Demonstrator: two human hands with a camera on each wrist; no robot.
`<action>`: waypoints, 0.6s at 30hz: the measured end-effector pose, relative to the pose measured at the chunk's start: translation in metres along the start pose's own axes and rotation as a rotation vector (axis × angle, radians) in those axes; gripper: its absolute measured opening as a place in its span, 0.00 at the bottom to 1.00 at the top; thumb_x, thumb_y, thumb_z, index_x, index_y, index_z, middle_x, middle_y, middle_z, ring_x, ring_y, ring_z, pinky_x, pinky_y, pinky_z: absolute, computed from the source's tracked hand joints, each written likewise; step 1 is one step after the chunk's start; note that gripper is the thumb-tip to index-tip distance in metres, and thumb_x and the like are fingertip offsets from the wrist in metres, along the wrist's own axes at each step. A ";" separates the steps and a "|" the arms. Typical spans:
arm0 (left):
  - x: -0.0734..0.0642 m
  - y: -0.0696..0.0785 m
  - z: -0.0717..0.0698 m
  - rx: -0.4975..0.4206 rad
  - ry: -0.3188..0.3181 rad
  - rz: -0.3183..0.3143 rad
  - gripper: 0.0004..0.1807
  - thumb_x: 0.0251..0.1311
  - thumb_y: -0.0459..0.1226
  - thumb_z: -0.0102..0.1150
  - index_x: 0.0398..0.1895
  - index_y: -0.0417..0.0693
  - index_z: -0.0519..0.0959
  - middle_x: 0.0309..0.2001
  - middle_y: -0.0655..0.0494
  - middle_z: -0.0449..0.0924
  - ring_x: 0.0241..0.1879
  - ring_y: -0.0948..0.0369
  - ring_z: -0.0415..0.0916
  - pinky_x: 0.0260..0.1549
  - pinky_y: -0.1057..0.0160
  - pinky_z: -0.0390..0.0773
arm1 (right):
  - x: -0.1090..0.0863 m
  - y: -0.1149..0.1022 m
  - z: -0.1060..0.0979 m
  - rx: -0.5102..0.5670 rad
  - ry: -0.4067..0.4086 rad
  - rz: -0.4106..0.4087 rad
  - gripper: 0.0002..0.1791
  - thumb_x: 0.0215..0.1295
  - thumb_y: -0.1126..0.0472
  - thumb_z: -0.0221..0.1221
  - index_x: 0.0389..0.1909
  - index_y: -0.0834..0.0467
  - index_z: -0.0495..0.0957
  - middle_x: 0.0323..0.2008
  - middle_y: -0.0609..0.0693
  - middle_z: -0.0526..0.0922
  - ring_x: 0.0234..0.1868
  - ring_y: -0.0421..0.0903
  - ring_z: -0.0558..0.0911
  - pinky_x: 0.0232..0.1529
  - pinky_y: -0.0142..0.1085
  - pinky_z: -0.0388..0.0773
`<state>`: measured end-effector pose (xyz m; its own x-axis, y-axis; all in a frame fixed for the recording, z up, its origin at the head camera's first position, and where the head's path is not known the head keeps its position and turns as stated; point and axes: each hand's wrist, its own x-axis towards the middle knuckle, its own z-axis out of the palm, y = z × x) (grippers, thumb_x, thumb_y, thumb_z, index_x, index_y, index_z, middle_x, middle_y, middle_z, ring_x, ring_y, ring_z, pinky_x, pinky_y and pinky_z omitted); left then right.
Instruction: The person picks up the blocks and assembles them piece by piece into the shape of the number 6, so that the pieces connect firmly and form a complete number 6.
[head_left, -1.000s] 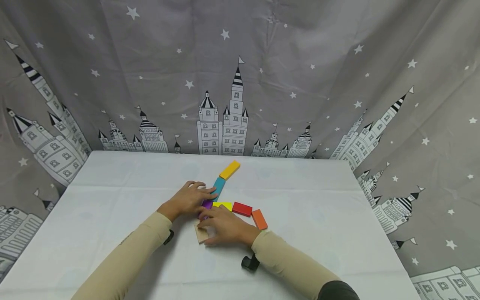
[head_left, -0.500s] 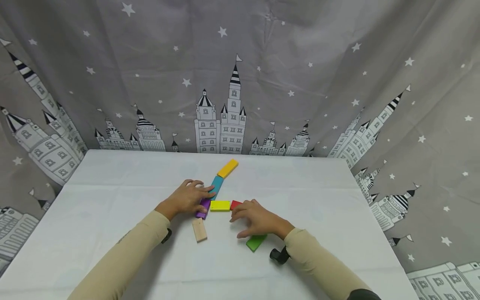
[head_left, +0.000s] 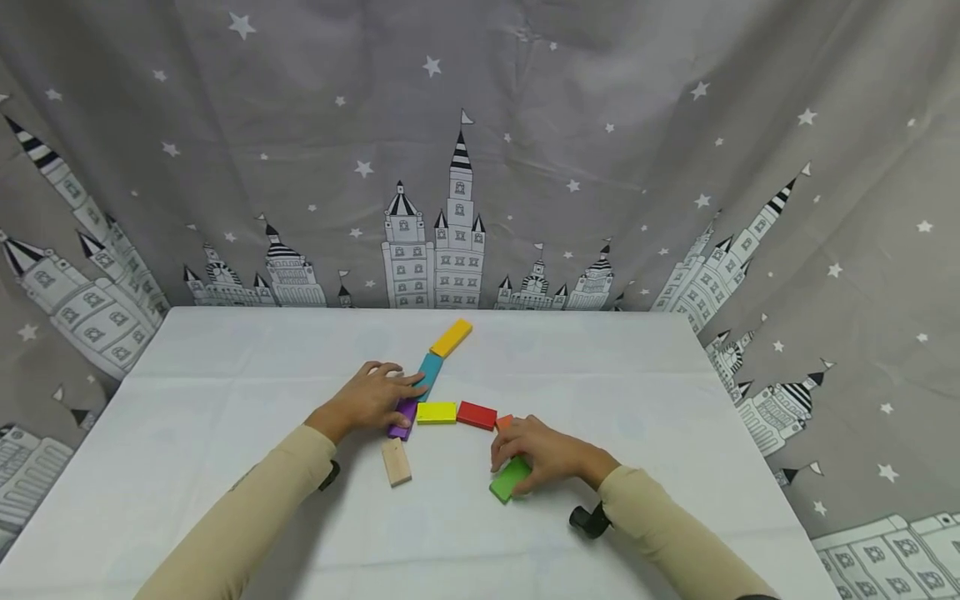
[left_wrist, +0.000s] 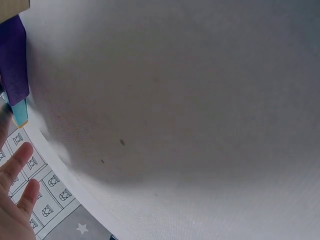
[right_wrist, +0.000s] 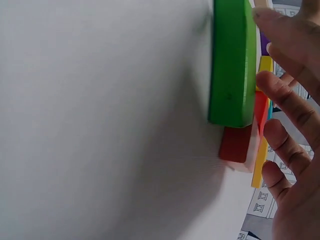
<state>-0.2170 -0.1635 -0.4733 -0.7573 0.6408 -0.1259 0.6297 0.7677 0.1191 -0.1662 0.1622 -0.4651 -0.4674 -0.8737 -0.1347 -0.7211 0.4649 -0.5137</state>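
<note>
My left hand (head_left: 367, 398) rests at a short chain of wooden blocks, thumb against the purple block (head_left: 402, 419) and fingertips at the blue block (head_left: 429, 375). Its fingers look spread in the left wrist view. The right hand (head_left: 551, 454) pinches the green block (head_left: 510, 479) between thumb and fingers. Partly hidden behind that hand is the orange block (head_left: 505, 422). Between the hands lie the yellow block (head_left: 437, 413) and the red block (head_left: 477, 415), end to end. A plain wood block (head_left: 397, 462) lies close to the purple one's near end.
An amber block (head_left: 452, 338) continues the chain beyond the blue one. All the blocks lie on a white-covered table (head_left: 600, 367). A grey curtain (head_left: 570, 67) printed with castles and stars hangs behind and around it.
The right hand has left the plain wood block and moved right and nearer to me, to the green block. The left hand has stayed at the purple and blue blocks.
</note>
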 end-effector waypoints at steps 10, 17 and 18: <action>-0.001 0.001 0.000 -0.009 -0.003 -0.005 0.37 0.55 0.56 0.63 0.68 0.54 0.69 0.69 0.52 0.65 0.66 0.43 0.60 0.63 0.38 0.57 | -0.006 0.000 0.004 -0.026 0.023 0.025 0.13 0.53 0.60 0.70 0.41 0.50 0.86 0.43 0.37 0.80 0.51 0.36 0.73 0.52 0.34 0.64; -0.001 0.000 0.000 -0.009 -0.007 -0.003 0.37 0.55 0.56 0.62 0.68 0.54 0.70 0.69 0.51 0.65 0.68 0.43 0.58 0.65 0.38 0.55 | -0.006 0.001 0.005 -0.016 0.045 0.028 0.12 0.54 0.60 0.70 0.40 0.50 0.87 0.40 0.36 0.79 0.49 0.35 0.73 0.52 0.34 0.64; -0.001 0.000 0.000 -0.011 -0.007 -0.004 0.37 0.55 0.56 0.62 0.68 0.54 0.70 0.69 0.51 0.65 0.68 0.43 0.58 0.65 0.38 0.54 | -0.006 0.001 0.006 -0.017 0.049 0.025 0.12 0.54 0.60 0.71 0.40 0.50 0.87 0.40 0.36 0.79 0.49 0.35 0.73 0.52 0.34 0.64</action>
<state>-0.2160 -0.1639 -0.4731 -0.7586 0.6377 -0.1336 0.6246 0.7702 0.1293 -0.1616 0.1670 -0.4699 -0.5093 -0.8541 -0.1052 -0.7175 0.4889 -0.4961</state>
